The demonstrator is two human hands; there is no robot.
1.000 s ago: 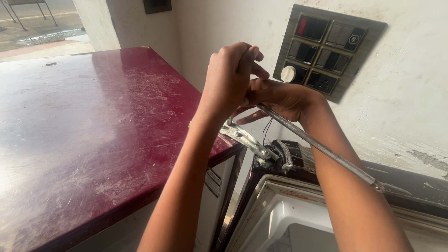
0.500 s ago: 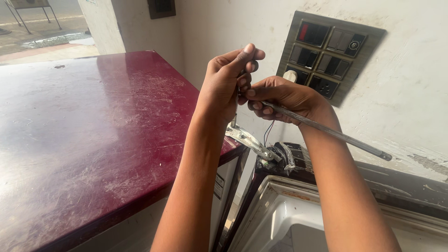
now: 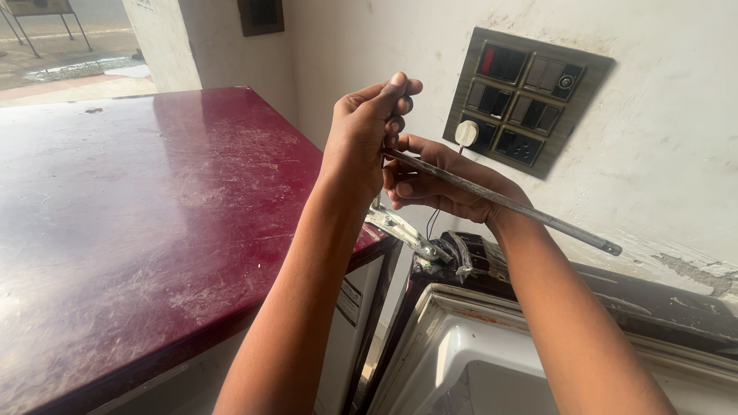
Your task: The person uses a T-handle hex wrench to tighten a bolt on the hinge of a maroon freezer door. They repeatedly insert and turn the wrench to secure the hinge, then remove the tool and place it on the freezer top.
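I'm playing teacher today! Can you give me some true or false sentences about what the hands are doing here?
1. Both hands hold a long metal rod. True: the left hand and the right hand grip one end.
2. The rod is made of green plastic. False: it is grey metal.
3. A switch panel is on the wall. True.
4. The big top on the left is blue. False: it is dark red.

The near end of the metal rod (image 3: 500, 201) is hidden inside the left hand (image 3: 361, 138); the white appliance (image 3: 492, 361) is cut off below.
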